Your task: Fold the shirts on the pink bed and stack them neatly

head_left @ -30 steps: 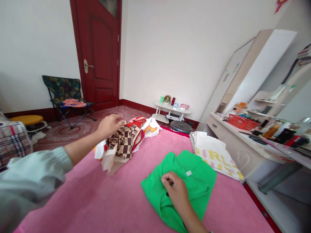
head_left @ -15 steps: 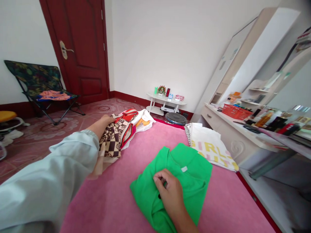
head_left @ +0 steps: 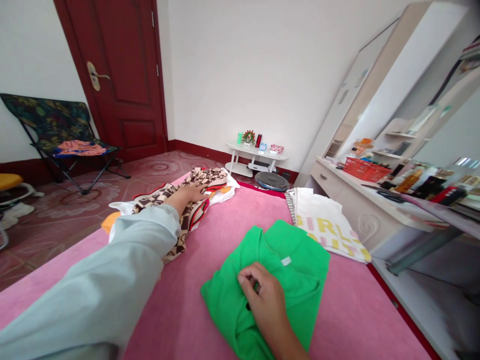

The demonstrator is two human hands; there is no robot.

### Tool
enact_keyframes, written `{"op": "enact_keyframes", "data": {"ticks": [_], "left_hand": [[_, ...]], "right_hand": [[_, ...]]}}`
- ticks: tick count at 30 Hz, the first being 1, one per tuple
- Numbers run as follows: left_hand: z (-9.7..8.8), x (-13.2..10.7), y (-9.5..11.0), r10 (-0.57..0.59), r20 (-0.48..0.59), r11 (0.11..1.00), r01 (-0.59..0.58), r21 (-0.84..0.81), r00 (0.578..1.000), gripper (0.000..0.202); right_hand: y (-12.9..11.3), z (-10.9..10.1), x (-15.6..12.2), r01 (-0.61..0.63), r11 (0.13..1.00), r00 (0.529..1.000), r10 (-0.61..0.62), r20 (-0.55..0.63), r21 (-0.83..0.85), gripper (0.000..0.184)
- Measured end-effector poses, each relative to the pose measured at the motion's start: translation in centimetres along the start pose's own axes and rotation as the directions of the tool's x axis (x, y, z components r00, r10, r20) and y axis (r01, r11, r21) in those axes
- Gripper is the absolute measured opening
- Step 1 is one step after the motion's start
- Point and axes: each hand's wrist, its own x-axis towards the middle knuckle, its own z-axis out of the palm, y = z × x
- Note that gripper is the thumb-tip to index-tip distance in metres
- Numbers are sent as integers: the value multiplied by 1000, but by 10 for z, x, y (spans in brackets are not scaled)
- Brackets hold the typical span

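Note:
My right hand (head_left: 262, 297) rests on a folded green shirt (head_left: 296, 275) on the pink bedspread (head_left: 210, 230), its fingers curled and pinching the green cloth. My left hand (head_left: 191, 192), in a pale blue sleeve, reaches out over a brown-and-cream checked garment (head_left: 191, 220) with red trim. Its fingers lie on that cloth near a heap of white and orange clothes (head_left: 221, 192). A white shirt with yellow letters (head_left: 330, 230) lies flat at the right side of the bed.
A dresser (head_left: 378, 205) with a red basket (head_left: 365, 169) and bottles stands at the right. Beyond the bed are a low white table (head_left: 258, 156), a red door (head_left: 120, 75), a folding chair (head_left: 56, 135) and a yellow stool (head_left: 9, 182).
My left hand has lowered the checked garment from the air onto the bed and slid right over it. The view has swung left. My right hand stays on the green shirt.

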Motion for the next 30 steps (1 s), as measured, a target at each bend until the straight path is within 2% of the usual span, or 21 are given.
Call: {"op": "enact_keyframes", "data": {"ticks": [2, 5, 8, 10, 11, 13, 16, 17, 19, 21, 22, 24, 27, 28, 30], "left_hand": [[10, -1, 0, -15, 6, 1000, 15, 3, 1000, 68], [14, -11, 5, -9, -29, 1000, 10, 27, 1000, 66], [18, -37, 24, 46, -93, 997, -40, 64, 995, 61], [25, -64, 46, 165, -94, 986, -161, 50, 982, 54], [29, -81, 58, 250, -86, 968, -250, 13, 964, 49], [39, -119, 86, 474, -114, 846, -488, -215, 873, 46], [49, -180, 123, 624, -209, 622, -640, -451, 753, 42], [50, -198, 132, 642, -221, 582, -654, -483, 734, 41], [50, -227, 143, 661, -206, 566, -660, -494, 721, 39], [47, -245, 147, 689, -170, 580, -676, -454, 705, 31], [45, -250, 146, 703, -151, 585, -686, -432, 695, 27], [42, -254, 143, 710, -124, 599, -687, -412, 693, 23], [37, -255, 137, 662, -103, 637, -629, -445, 743, 21], [33, -255, 135, 636, -125, 641, -611, -465, 762, 21], [19, -258, 134, 568, -245, 619, -604, -502, 786, 24]], "right_hand": [[-2, -1, 0, 3, 1000, 1000, -3, 0, 14, 17], [-4, -3, 1, 11, 1000, 1000, -11, -16, 18, 16], [-6, -5, 1, 28, 1000, 999, -28, -36, 14, 17], [-6, -5, 0, 34, 999, 998, -34, -47, 6, 16], [-6, -4, -1, 36, 999, 998, -36, -53, 4, 16], [-7, -2, -2, 46, 999, 997, -45, -65, 17, 16], [-6, -5, -2, 84, 988, 991, -69, -118, 128, 15], [-4, -9, -1, 99, 980, 985, -72, -159, 174, 16], [3, -24, 3, 114, 970, 957, -49, -285, 213, 19], [17, -47, 7, 68, 987, 914, -2, -405, 149, 23], [27, -59, 10, 16, 995, 904, 26, -427, 94, 25], [47, -82, 15, -124, 992, 928, 110, -355, -15, 32], [60, -98, 20, -249, 958, 964, 232, -129, -143, 26], [54, -98, 19, -246, 959, 968, 236, -84, -142, 20], [23, -92, 11, -167, 985, 986, 165, -39, -51, 11]]}}
